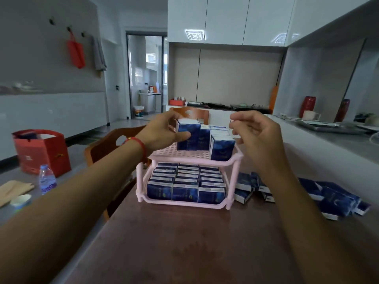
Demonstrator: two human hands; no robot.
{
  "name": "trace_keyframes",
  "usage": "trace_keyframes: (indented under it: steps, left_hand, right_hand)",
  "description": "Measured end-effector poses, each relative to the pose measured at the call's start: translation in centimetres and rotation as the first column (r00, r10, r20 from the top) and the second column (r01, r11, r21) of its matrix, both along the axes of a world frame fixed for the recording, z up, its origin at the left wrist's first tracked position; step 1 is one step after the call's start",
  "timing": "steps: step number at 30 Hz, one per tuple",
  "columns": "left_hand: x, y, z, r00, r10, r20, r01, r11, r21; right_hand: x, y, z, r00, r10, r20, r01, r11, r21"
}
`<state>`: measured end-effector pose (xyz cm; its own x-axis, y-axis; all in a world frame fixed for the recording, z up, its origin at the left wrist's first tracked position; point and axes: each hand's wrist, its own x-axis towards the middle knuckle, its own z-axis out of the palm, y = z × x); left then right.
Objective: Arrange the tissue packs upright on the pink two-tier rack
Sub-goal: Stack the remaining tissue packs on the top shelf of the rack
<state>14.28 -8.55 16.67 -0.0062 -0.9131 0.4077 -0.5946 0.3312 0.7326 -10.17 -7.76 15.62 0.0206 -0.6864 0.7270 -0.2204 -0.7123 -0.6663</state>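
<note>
Two hands: left hand (164,130) grips one upright tissue pack (187,138) on the rack (184,155); right hand (254,134) loosely curled, empty.

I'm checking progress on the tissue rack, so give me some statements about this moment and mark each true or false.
1. The lower tier of the pink rack is packed with upright tissue packs. True.
2. The left hand grips a pack on the upper tier. True.
3. The right hand holds a water bottle. False: it holds nothing, fingers loosely curled above the rack; the bottle stands far left.
4. No packs remain off the rack. False: loose packs lie on the table to its right.
5. The upper tier is full. False: its front left is bare.
</note>
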Motion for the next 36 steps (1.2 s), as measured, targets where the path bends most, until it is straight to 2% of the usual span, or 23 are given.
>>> trace_keyframes:
  steps: [3, 8, 15, 22, 24, 28, 36]
  left_hand:
    - [-0.8, -1.9, -0.4, 1.000, 0.000, 0.029, -0.003, 0.994, 0.106]
    - [-2.1, -3.8, -1.4, 0.995, -0.049, -0.081, 0.062, 0.984, 0.169]
    - [-2.7, -4.7, -2.1, 0.999, 0.037, -0.003, -0.036, 0.991, 0.131]
    - [-3.6, -5.3, -2.2, 0.992, 0.090, -0.083, -0.073, 0.980, 0.184]
    - [-3.7, -5.3, -2.1, 0.994, 0.097, -0.052, -0.085, 0.977, 0.198]
    - [-3.5, -5.3, -1.9, 0.988, 0.072, 0.138, -0.103, 0.966, 0.236]
    - [-4.1, -5.6, -1.8, 0.978, 0.064, 0.198, -0.104, 0.974, 0.200]
  right_hand:
    - [0.2, -1.7, -0.4, 0.998, -0.029, -0.058, 0.031, 0.998, 0.046]
    - [0.0, -4.4, -2.4, 0.990, -0.112, -0.085, 0.120, 0.989, 0.086]
    - [-0.3, -5.2, -3.4, 0.994, 0.082, -0.077, -0.062, 0.971, 0.231]
    - [-0.4, -5.0, -3.8, 0.951, 0.170, -0.258, -0.091, 0.952, 0.293]
    - [-0.4, -5.0, -3.8, 0.944, 0.160, -0.289, -0.077, 0.957, 0.278]
    - [-0.5, -4.8, -3.8, 0.926, 0.178, -0.333, -0.081, 0.955, 0.285]
    - [-0.9, -4.6, -3.5, 0.912, 0.186, -0.365, -0.077, 0.952, 0.295]
